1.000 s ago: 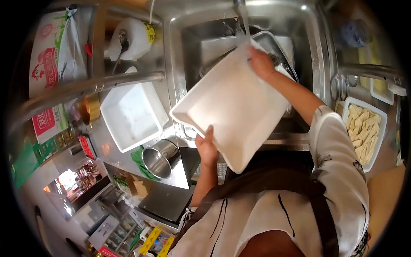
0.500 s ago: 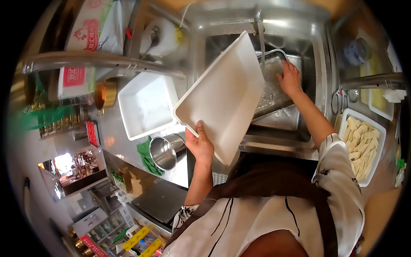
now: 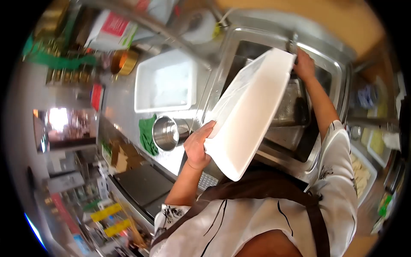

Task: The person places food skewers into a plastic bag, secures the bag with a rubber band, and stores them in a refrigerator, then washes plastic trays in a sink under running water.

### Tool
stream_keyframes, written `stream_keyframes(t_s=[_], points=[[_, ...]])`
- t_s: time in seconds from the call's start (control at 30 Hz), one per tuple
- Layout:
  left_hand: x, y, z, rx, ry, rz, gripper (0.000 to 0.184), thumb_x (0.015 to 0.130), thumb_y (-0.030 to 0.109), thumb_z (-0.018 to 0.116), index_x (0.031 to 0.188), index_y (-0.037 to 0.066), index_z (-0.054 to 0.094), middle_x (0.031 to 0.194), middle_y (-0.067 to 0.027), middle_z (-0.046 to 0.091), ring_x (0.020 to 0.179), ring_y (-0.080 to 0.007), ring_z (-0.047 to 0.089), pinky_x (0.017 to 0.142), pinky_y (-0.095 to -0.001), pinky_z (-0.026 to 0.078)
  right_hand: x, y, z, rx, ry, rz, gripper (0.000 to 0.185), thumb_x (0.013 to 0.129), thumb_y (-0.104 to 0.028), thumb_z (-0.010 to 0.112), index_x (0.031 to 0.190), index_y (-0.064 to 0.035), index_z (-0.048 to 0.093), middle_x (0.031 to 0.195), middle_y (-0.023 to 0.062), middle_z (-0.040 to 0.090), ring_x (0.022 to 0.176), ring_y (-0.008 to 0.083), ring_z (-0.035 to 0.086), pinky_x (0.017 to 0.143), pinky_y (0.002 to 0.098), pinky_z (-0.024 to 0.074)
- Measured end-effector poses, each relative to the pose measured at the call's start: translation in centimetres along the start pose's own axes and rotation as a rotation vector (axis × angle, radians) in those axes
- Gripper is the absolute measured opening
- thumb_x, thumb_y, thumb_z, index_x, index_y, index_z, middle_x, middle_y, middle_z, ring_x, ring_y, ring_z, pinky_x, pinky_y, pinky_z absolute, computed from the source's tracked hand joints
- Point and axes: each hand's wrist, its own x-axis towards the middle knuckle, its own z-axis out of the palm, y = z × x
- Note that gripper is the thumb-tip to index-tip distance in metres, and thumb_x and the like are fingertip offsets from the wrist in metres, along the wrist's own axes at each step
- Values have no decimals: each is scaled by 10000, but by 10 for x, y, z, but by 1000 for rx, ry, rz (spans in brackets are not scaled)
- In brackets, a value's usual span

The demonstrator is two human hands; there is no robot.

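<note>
A white plastic tray (image 3: 257, 124) is tilted steeply over the sink, its rim held by my left hand (image 3: 199, 147) with the fingers closed around it. At the back of the sink, by the faucet (image 3: 293, 40), is my right hand (image 3: 304, 64). Its fingers are partly hidden and blurred beside the tray's far corner, so I cannot tell what they grip. Below the tray, a metal pan (image 3: 291, 109) rests in the steel sink (image 3: 244, 32), partly covered from view.
On the counter to the left are a white tub (image 3: 165, 81), a steel pot (image 3: 167, 132) and a green cloth (image 3: 147, 135). A metal rail (image 3: 171, 36) crosses above the counter. At the right stands a white container of pale strips (image 3: 360, 175).
My right hand has left the pan in the sink and moved up towards the faucet. The white tray has been tipped more steeply, still in my left hand. The whole view has turned.
</note>
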Motion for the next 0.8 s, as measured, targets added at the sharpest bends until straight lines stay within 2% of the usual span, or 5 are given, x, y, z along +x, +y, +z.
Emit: stream_keyframes(t_s=[0.17, 0.4, 0.47, 0.63, 0.8], points=[[0, 23, -27, 79, 136, 62, 220, 721, 51, 581, 923, -29, 544, 914, -174, 627, 808, -300, 634, 679, -340, 524, 22, 40, 56, -85, 48, -414, 273, 796, -234, 497, 973, -42, 573, 889, 158, 590, 818, 323, 580, 726, 419, 457], [-40, 41, -83, 24, 443, -358, 176, 791, 78, 559, 938, -18, 559, 864, -113, 609, 725, -211, 601, 641, -288, 490, 45, 15, 50, 125, -29, 62, 499, 837, -431, 455, 1102, -8, 434, 966, 248, 581, 856, 444, 550, 684, 503, 442], [-49, 50, -108, 251, 552, -461, 164, 825, 103, 555, 949, -5, 558, 869, -80, 599, 735, -164, 583, 659, -267, 478, 83, 98, 142, 310, 85, 234, 515, 849, -410, 452, 1108, 33, 410, 1003, 270, 556, 890, 450, 532, 735, 497, 426], [-64, 45, -164, -383, 1327, -685, 168, 814, 52, 593, 959, -12, 538, 866, -58, 587, 770, -132, 557, 701, -260, 461, 75, 79, 130, 500, 200, 180, 596, 842, -409, 456, 1167, 78, 346, 1075, 301, 499, 958, 424, 513, 790, 468, 406], [-115, -7, -224, -430, 1471, -661, 282, 857, 71, 511, 1084, -89, 462, 1025, -148, 551, 848, -239, 578, 752, -330, 478, 59, 88, 119, 629, 134, 17, 749, 778, -392, 582, 1289, 48, 256, 1184, 270, 452, 1035, 384, 502, 879, 420, 396]])
